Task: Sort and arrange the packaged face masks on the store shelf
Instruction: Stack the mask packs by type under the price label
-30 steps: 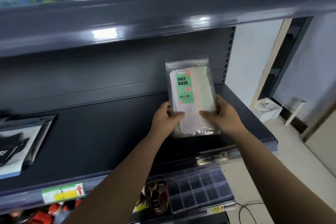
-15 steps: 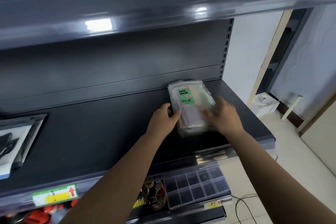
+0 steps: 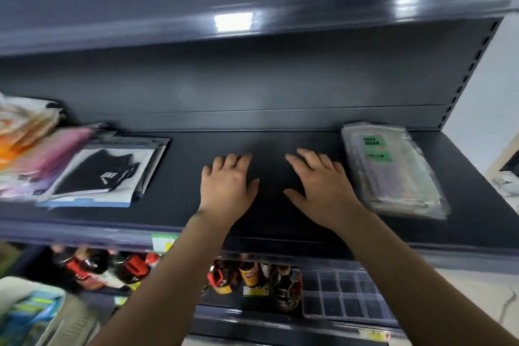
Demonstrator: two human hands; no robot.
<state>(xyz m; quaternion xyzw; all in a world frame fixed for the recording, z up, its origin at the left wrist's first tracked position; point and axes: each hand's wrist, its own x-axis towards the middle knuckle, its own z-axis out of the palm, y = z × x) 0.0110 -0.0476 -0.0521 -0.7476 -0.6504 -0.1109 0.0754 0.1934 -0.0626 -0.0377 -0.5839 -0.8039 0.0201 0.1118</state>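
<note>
A clear packet of face masks with a green label (image 3: 390, 168) lies flat at the right end of the dark shelf (image 3: 269, 146), on top of a small stack. My right hand (image 3: 320, 185) hovers palm down just left of it, fingers spread, holding nothing. My left hand (image 3: 229, 184) is beside it over the bare middle of the shelf, also spread and empty. Left of my hands lies a stack of packets with a black mask on white card (image 3: 104, 174). Pink and orange packets (image 3: 36, 149) are piled at the far left, blurred.
The shelf above (image 3: 252, 0) overhangs closely and carries blurred blue and yellow goods. Below the shelf edge stand several bottles (image 3: 250, 278) and a clear divided tray (image 3: 345, 300). A white wall and floor lie to the right of the shelving.
Both hands let go of the green-label packet, which now lies flat at the shelf's right end. The hands moved left to the shelf's middle, and the view swung left.
</note>
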